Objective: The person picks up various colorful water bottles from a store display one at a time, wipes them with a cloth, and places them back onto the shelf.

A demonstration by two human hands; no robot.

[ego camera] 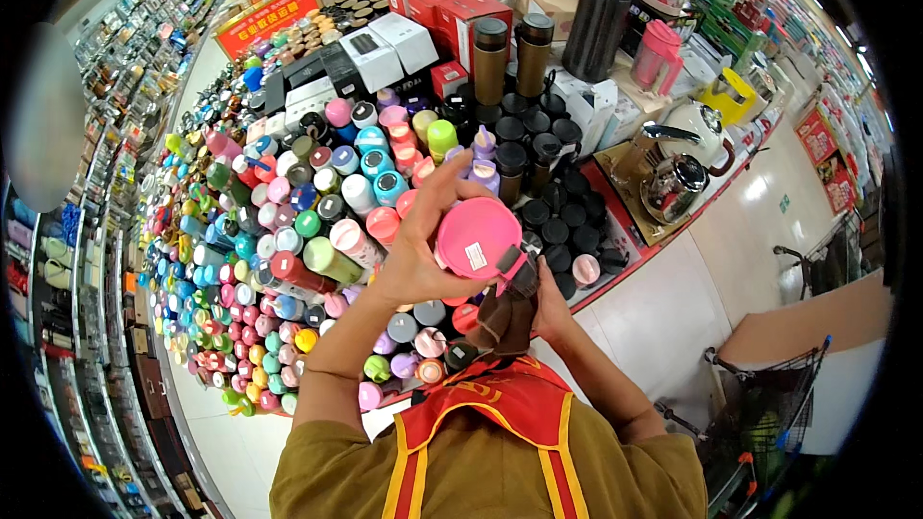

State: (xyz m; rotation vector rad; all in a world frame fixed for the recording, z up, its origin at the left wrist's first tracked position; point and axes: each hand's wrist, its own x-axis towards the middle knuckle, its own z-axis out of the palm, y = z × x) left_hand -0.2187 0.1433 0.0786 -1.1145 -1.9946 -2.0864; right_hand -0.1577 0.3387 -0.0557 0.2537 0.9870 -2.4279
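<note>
My left hand [422, 245] grips a round cup with a bright pink lid [477, 236], thumb and fingers spread around its sides. A small white sticker sits on the lid, and a dark grey flap or clasp [512, 259] is at its right edge. Close to the cup's right side is my right hand [551, 306], holding a bunched brown cloth [501, 321]. Its fingers are mostly hidden behind the cloth. Both hands are above a display densely packed with bottles and cups, near black-lidded bottles [555, 231] and a light green bottle [328, 259].
Brown tumblers [490, 61], a tall dark flask [598, 21] and red boxes [461, 11] stand at the back. Steel kettles [674, 187] occupy the right corner. Shopping carts [771, 404] are on the right, shelving [108, 267] on the left.
</note>
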